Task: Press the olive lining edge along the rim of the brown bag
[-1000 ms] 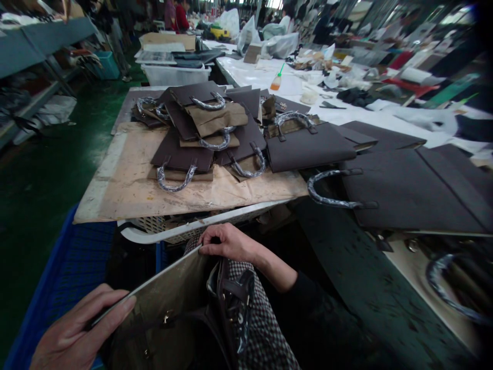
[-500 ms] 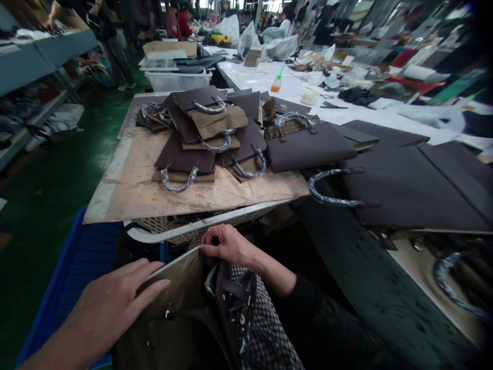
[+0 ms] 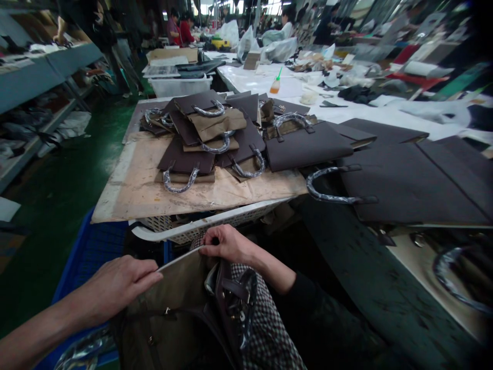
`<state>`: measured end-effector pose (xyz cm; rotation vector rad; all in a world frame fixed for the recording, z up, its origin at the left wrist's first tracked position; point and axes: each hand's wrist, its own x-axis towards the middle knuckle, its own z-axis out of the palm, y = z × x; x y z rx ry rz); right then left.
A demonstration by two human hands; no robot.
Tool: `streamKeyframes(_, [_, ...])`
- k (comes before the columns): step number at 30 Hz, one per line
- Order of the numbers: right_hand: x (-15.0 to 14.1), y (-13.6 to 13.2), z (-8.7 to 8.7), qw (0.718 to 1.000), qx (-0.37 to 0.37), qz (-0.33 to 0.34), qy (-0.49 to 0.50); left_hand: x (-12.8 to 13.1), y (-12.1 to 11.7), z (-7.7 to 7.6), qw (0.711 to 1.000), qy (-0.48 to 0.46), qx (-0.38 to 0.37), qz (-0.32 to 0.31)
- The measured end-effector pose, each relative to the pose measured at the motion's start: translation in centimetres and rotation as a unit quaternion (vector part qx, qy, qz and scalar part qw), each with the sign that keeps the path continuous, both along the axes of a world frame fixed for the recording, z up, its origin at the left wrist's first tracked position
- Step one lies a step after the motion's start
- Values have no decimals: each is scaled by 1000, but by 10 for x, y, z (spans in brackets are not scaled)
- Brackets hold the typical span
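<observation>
A dark brown handbag (image 3: 169, 329) with a tan-brown lining lies across my lap, its mouth facing up. My left hand (image 3: 123, 282) pinches the bag's pale top edge between thumb and fingers. On the far end of that same edge, my right hand (image 3: 227, 246) is closed with thumb and fingertips together. The stretch of edge between the hands runs nearly straight. Small metal fittings show on the lining, and a plastic-wrapped handle (image 3: 248, 308) hangs at the bag's right side. Black-and-white checked cloth (image 3: 269, 329) lies beneath.
Several brown bag pieces (image 3: 188, 154) with wrapped handles lie heaped on a worn board (image 3: 127, 190) ahead. Under it sit a white basket (image 3: 154, 236) and a blue crate (image 3: 82, 262). Larger bags (image 3: 416, 185) fill the right. A glue bottle (image 3: 275, 85) stands farther back.
My left hand has closed from a flatter, spread pose into a pinch on the bag's edge. My right hand stays in place. The view has shifted slightly.
</observation>
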<state>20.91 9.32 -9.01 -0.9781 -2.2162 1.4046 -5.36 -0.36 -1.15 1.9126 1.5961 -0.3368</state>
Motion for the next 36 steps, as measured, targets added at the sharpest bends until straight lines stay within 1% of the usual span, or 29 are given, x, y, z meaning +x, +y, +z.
streamKeyframes(2, [-1,1,1,1000,3,0,-2,-16,-11,5,999,9,-32,22])
streamKeyframes(4, [-5,2,2,1000,9,-3,-14,-19,-12,10,998,32,-51,30])
streamKeyframes(6, [-12,1,2,999,15,-8,-27,-6,-2,12,999,36,-31,25])
streamKeyframes(7, [-14,1,2,999,16,-10,-29,5,6,11,1000,22,-3,21])
streamKeyframes(9, [-18,0,2,999,22,-10,-27,32,26,4,998,-53,33,18])
streamKeyframes(11, [-15,1,2,999,31,-8,-30,55,45,-8,991,-128,42,3])
streamKeyframes(13, [-6,6,2,999,34,14,-25,68,58,-21,987,-154,51,3])
streamKeyframes(15, [7,14,2,997,48,54,-9,70,61,-30,985,-164,45,8])
streamKeyframes(17, [19,25,2,994,62,91,0,67,58,-35,984,-174,28,24])
streamKeyframes(19, [27,35,-1,992,57,112,-1,64,54,-36,982,-183,15,48])
streamKeyframes(21, [31,41,-7,992,27,122,14,62,50,-35,980,-190,5,61])
streamKeyframes(23, [32,45,-13,993,-11,110,39,63,49,-34,979,-193,-5,69])
streamKeyframes(25, [32,45,-20,994,-49,78,54,64,49,-32,976,-201,-23,85])
streamKeyframes(27, [33,43,-25,996,-66,40,51,66,49,-31,969,-218,-38,110])
streamKeyframes(29, [34,41,-28,997,-64,9,36,67,50,-29,963,-234,-46,128])
streamKeyframes(31, [34,39,-29,998,-53,-12,27,69,50,-28,960,-242,-51,133])
streamKeyframes(36, [33,38,-31,999,-26,-32,19,70,53,-33,962,-230,-60,135])
